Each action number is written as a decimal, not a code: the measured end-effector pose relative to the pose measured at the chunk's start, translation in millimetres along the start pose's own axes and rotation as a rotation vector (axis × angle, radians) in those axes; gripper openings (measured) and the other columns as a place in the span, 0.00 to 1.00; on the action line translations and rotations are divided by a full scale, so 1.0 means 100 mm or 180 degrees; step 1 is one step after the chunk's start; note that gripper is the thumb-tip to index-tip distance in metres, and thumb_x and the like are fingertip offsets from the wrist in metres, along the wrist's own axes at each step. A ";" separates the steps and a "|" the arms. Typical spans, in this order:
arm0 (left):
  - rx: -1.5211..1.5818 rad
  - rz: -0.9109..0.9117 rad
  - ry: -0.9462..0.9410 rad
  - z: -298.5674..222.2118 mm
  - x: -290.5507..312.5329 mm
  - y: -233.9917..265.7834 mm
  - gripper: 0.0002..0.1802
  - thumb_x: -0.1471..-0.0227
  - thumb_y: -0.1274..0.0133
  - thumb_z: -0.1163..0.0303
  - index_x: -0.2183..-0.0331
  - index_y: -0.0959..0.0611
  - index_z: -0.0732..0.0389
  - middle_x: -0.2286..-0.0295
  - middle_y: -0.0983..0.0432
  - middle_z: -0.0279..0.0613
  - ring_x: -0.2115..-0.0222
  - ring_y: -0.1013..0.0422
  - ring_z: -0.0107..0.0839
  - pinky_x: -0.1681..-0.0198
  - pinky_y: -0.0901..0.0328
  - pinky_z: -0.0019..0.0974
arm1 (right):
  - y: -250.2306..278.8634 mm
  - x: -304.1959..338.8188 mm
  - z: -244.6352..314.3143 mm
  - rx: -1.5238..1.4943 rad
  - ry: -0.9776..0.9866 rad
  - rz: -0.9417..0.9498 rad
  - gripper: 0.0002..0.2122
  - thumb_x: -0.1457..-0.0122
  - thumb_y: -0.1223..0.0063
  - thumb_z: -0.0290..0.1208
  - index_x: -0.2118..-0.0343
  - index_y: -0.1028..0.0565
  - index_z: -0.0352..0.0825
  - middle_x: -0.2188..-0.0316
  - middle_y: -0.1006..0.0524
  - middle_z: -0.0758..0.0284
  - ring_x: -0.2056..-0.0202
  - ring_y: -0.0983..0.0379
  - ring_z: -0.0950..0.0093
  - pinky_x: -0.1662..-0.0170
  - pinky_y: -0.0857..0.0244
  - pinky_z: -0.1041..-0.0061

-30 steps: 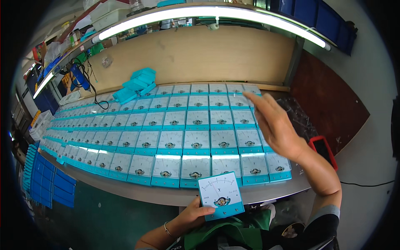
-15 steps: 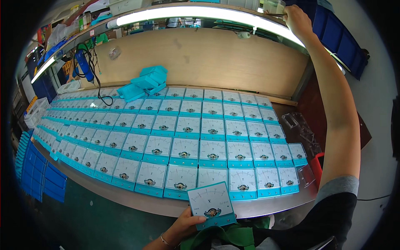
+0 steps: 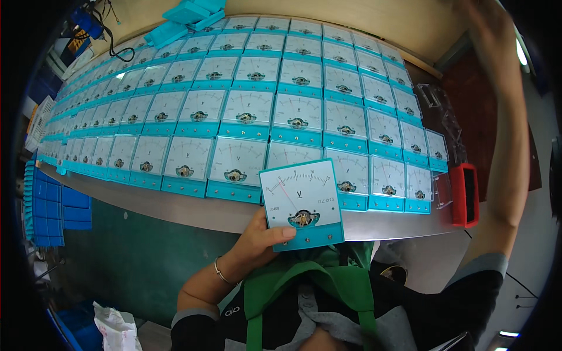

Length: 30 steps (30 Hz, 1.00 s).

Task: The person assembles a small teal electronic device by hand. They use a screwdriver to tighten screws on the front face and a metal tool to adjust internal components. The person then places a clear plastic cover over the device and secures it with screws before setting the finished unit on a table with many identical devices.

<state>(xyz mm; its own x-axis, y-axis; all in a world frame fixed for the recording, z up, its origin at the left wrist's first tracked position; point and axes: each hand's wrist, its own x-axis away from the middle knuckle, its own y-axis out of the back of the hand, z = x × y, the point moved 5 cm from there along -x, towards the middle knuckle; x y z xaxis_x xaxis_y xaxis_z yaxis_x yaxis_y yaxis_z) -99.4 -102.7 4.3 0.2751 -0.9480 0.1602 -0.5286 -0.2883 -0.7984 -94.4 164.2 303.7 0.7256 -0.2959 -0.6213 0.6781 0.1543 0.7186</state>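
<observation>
My left hand [image 3: 256, 238] grips an analog voltmeter [image 3: 301, 190] by its lower left corner, thumb on the front. The meter has a white dial, a thin red needle, a bare coil at the bottom of the dial and a teal base. It is held tilted slightly over the table's front edge. My right hand [image 3: 489, 26] is raised at the upper right, smeared by motion; whether it holds anything cannot be made out. Rows of similar meters [image 3: 246, 105] lie face up across the table, just beyond the held one.
Loose teal housings [image 3: 190, 14] are heaped at the back. Clear plastic covers [image 3: 442, 111] lie to the right of the rows. A red bin [image 3: 465, 196] stands at the right front corner. Blue crates [image 3: 50, 202] are at the left, and a white bag [image 3: 116, 327] is at lower left.
My right hand has come away from the shelf above the lamp and is moving. The view has tipped down, so the shelf is out of sight. My left hand still holds the voltmeter.
</observation>
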 end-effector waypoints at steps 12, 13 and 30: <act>0.0105 0.0872 0.0476 0.55 -0.43 -0.92 0.30 0.57 0.49 0.68 0.52 0.37 0.69 0.59 0.30 0.52 0.62 0.30 0.39 0.64 0.31 0.39 | -0.67 3.38 -0.11 -0.3015 -0.1534 0.1334 0.19 0.51 0.47 0.19 0.54 0.33 0.28 0.68 0.25 0.60 0.73 0.27 0.73 0.73 0.34 0.78; 0.0096 0.0893 0.0535 0.61 -0.48 -0.95 0.30 0.56 0.49 0.68 0.52 0.37 0.69 0.59 0.31 0.52 0.62 0.30 0.40 0.64 0.31 0.40 | -0.66 3.52 -0.16 -0.3657 -0.2234 0.1107 0.19 0.50 0.47 0.19 0.53 0.34 0.27 0.68 0.25 0.62 0.73 0.27 0.76 0.74 0.34 0.80; -0.1416 0.0070 0.0415 0.75 -0.40 -0.75 0.26 0.56 0.48 0.72 0.55 0.35 0.69 0.63 0.30 0.50 0.67 0.28 0.36 0.69 0.28 0.38 | 0.04 3.05 -0.15 -0.3362 -0.1449 -0.0085 0.14 0.48 0.45 0.27 0.61 0.36 0.29 0.71 0.25 0.57 0.74 0.27 0.76 0.71 0.31 0.81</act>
<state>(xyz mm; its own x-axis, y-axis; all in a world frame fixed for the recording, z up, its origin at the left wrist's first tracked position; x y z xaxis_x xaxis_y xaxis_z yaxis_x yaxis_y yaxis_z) -10.2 -33.3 14.5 0.1716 -0.9554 0.2404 -0.8341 -0.2708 -0.4805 131.2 88.4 112.0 0.7460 -0.5907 -0.3074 0.6081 0.7925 -0.0472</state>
